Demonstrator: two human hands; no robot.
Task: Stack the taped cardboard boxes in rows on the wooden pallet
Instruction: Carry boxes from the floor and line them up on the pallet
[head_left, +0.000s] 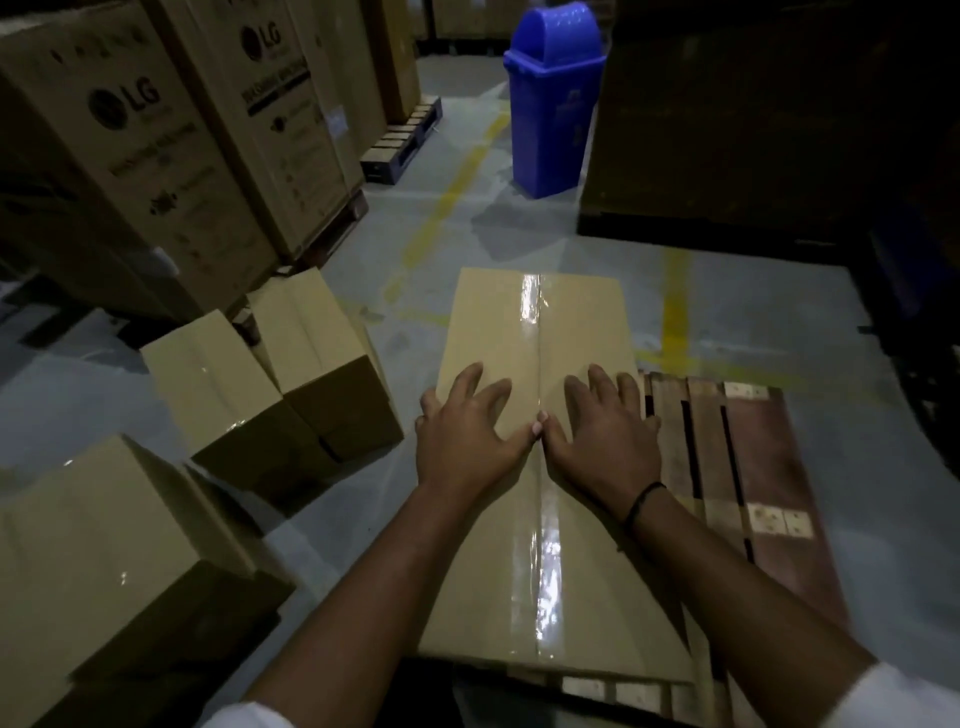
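Observation:
A long taped cardboard box (498, 332) lies on the left part of the wooden pallet (748, 467), with shiny clear tape running down its middle seam. My left hand (467, 441) and my right hand (602, 436) rest flat on the box top with fingers spread, thumbs nearly touching over the tape. Neither hand grips anything. On the floor to the left stand three more taped boxes: one box (218, 379), a second box (311, 327) behind it, and a third box (98, 525) nearest me.
Tall printed cartons (135, 156) on pallets line the left side. A blue swing-lid bin (550, 98) stands at the back centre. A dark large stack (753, 130) fills the right back. Yellow floor lines (675, 312) cross the grey floor beyond the pallet.

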